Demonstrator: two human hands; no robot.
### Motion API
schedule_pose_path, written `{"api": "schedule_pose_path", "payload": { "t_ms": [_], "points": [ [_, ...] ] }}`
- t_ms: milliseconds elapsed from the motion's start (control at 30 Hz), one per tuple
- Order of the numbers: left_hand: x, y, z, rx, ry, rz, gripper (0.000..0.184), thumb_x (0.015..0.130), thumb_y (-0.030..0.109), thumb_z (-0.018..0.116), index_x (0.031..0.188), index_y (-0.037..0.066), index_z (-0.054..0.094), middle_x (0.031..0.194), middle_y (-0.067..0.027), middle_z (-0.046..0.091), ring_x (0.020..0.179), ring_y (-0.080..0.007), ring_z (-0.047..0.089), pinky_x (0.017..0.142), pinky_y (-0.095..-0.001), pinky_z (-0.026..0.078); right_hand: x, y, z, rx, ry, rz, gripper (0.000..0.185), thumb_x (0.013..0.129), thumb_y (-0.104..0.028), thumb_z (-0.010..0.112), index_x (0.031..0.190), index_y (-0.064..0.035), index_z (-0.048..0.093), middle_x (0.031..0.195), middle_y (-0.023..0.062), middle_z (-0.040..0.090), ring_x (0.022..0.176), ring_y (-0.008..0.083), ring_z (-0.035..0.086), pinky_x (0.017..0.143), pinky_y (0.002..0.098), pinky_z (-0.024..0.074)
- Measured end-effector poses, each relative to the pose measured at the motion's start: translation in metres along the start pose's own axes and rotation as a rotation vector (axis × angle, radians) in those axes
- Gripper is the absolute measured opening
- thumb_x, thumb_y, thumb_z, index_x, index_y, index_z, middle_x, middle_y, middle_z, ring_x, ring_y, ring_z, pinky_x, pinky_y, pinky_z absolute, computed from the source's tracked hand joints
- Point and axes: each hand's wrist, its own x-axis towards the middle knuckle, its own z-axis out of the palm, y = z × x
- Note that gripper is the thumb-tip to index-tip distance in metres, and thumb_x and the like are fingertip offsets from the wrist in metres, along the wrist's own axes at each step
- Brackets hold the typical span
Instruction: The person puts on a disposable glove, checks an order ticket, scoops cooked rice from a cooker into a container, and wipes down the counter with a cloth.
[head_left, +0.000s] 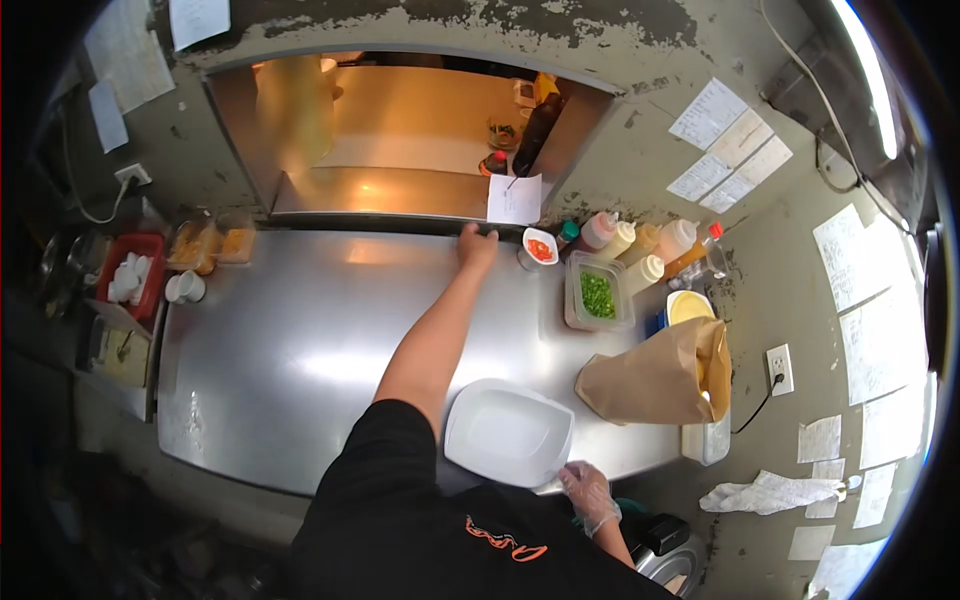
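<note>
My bare left hand (478,250) reaches across the steel counter (290,330) to its back edge, below the pass-through window. Thumb and fingers are apart, with nothing visible between them; some fingertips are hidden. Just right of it stands a small white cup of chopped red pieces (541,247). In front of my body, at the counter's near edge, lies a white rectangular dish (508,435) with nothing in it. My right hand (590,493), in a clear plastic glove, is at the dish's lower right corner, its bent fingers on the rim.
Sauce bottles (645,245), a tub of chopped greens (598,295) and a brown paper bag (655,375) line the right side. A written slip (515,199) hangs from the window ledge. At left are a red bin (132,270), food containers (193,245) and small white cups (186,289).
</note>
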Motion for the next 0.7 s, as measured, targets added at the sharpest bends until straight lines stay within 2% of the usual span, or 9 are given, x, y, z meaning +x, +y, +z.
{"api": "schedule_pose_path", "payload": {
  "t_ms": [100, 167, 233, 267, 300, 467, 567, 633, 700],
  "points": [
    [0.007, 0.073, -0.005, 0.301, 0.135, -0.070, 0.047, 0.076, 0.023, 0.070, 0.114, 0.000, 0.054, 0.112, -0.0217, 0.060, 0.106, -0.0317, 0.058, 0.091, -0.0393, 0.047, -0.004, 0.007, -0.012, -0.116, -0.015, 0.008, 0.039, 0.085, -0.029, 0.061, 0.104, 0.0060, 0.062, 0.094, 0.0207, 0.067, 0.087, 0.0283, 0.066, 0.078, 0.0341, 0.0511],
    [0.036, 0.070, 0.013, 0.391, 0.099, -0.052, 0.034, 0.077, 0.023, 0.069, 0.102, 0.001, 0.059, 0.103, -0.0228, 0.063, 0.098, -0.0344, 0.061, 0.087, -0.0427, 0.049, -0.004, 0.038, -0.010, 0.015, -0.038, 0.173, 0.039, 0.085, -0.027, 0.061, 0.104, 0.0062, 0.061, 0.093, 0.0181, 0.068, 0.085, 0.0249, 0.067, 0.077, 0.0319, 0.0515],
    [0.068, 0.068, 0.029, 0.370, 0.114, 0.009, 0.027, 0.077, 0.022, 0.069, 0.095, 0.003, 0.062, 0.098, -0.0222, 0.064, 0.091, -0.0344, 0.063, 0.083, -0.0422, 0.050, -0.007, 0.032, -0.022, -0.022, -0.027, 0.194, 0.039, 0.085, -0.027, 0.062, 0.105, 0.0063, 0.061, 0.091, 0.0175, 0.068, 0.084, 0.0245, 0.067, 0.077, 0.0318, 0.0517],
    [0.080, 0.067, 0.024, 0.095, -0.029, 0.122, 0.016, 0.078, 0.021, 0.066, 0.086, 0.006, 0.065, 0.091, -0.0201, 0.066, 0.087, -0.0341, 0.064, 0.078, -0.0413, 0.051, -0.006, 0.042, -0.020, 0.123, -0.041, 0.281, 0.039, 0.084, -0.027, 0.062, 0.105, 0.0061, 0.061, 0.090, 0.0174, 0.069, 0.085, 0.0241, 0.067, 0.078, 0.0318, 0.0518],
    [0.094, 0.063, 0.035, -0.096, 0.097, 0.195, 0.010, 0.079, 0.017, 0.066, 0.080, 0.007, 0.065, 0.085, -0.0172, 0.067, 0.086, -0.0321, 0.065, 0.075, -0.0392, 0.050, -0.003, 0.047, -0.023, 0.081, -0.042, 0.277, 0.040, 0.084, -0.029, 0.061, 0.105, 0.0047, 0.062, 0.093, 0.0174, 0.068, 0.087, 0.0259, 0.067, 0.080, 0.0328, 0.0510],
    [0.135, 0.085, 0.016, -0.123, -0.201, 0.276, 0.015, 0.079, 0.015, 0.068, 0.093, 0.007, 0.068, 0.088, -0.0171, 0.068, 0.083, -0.0279, 0.065, 0.074, -0.0367, 0.049, 0.012, 0.059, -0.025, -0.014, -0.089, 0.271, 0.043, 0.084, -0.035, 0.060, 0.106, 0.0020, 0.063, 0.097, 0.0170, 0.068, 0.092, 0.0287, 0.066, 0.084, 0.0344, 0.0489],
    [0.153, 0.080, 0.017, -0.245, -0.363, 0.158, 0.020, 0.080, 0.015, 0.068, 0.098, 0.006, 0.068, 0.094, -0.0154, 0.069, 0.084, -0.0239, 0.065, 0.075, -0.0352, 0.049, 0.015, 0.040, -0.030, 0.016, -0.101, 0.260, 0.042, 0.084, -0.035, 0.060, 0.105, 0.0007, 0.064, 0.097, 0.0168, 0.068, 0.093, 0.0293, 0.065, 0.084, 0.0358, 0.0488],
    [0.165, 0.060, 0.023, -0.233, -0.201, 0.248, 0.024, 0.080, 0.015, 0.069, 0.101, 0.004, 0.066, 0.092, -0.0126, 0.068, 0.083, -0.0220, 0.064, 0.076, -0.0344, 0.049, 0.011, 0.023, -0.035, 0.065, -0.105, 0.251, 0.041, 0.084, -0.036, 0.060, 0.105, -0.0002, 0.065, 0.098, 0.0165, 0.068, 0.093, 0.0302, 0.065, 0.085, 0.0370, 0.0485],
    [0.151, 0.050, 0.015, -0.247, 0.034, 0.244, 0.028, 0.080, 0.016, 0.069, 0.105, 0.003, 0.064, 0.090, -0.0107, 0.068, 0.084, -0.0211, 0.063, 0.077, -0.0340, 0.049, 0.016, 0.044, -0.025, 0.024, -0.045, 0.184, 0.035, 0.085, -0.028, 0.061, 0.099, 0.0041, 0.065, 0.088, 0.0162, 0.069, 0.083, 0.0242, 0.067, 0.077, 0.0330, 0.0509]
  ]
}}
